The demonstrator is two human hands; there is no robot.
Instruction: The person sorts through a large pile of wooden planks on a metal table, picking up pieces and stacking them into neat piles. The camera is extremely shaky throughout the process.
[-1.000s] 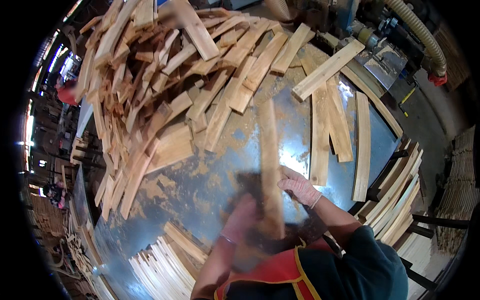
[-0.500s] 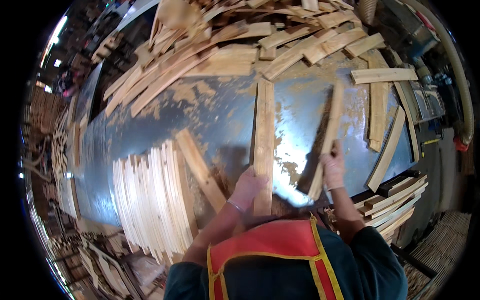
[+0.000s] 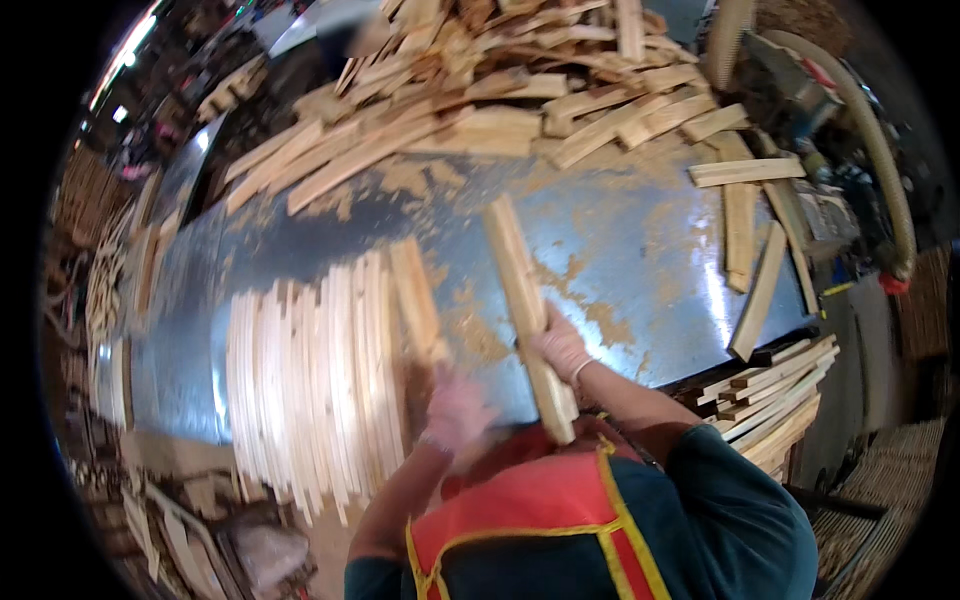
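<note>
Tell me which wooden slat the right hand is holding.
The long slat running up the middle of the metal table, gripped near its lower end by the right hand; unlike the others, it lies apart from the neat row.

Bright overhead light falls on the metal table (image 3: pixel 640 250) in front of me, with white glare streaks on its right part and far left edge, while the surroundings stay dim. My left hand (image 3: pixel 455 410) is smeared by motion blur; my right hand (image 3: pixel 562 347) reads sharper. Fisheye distortion bends the far wood pile (image 3: pixel 520 90), and the picture's rim falls black.
</note>
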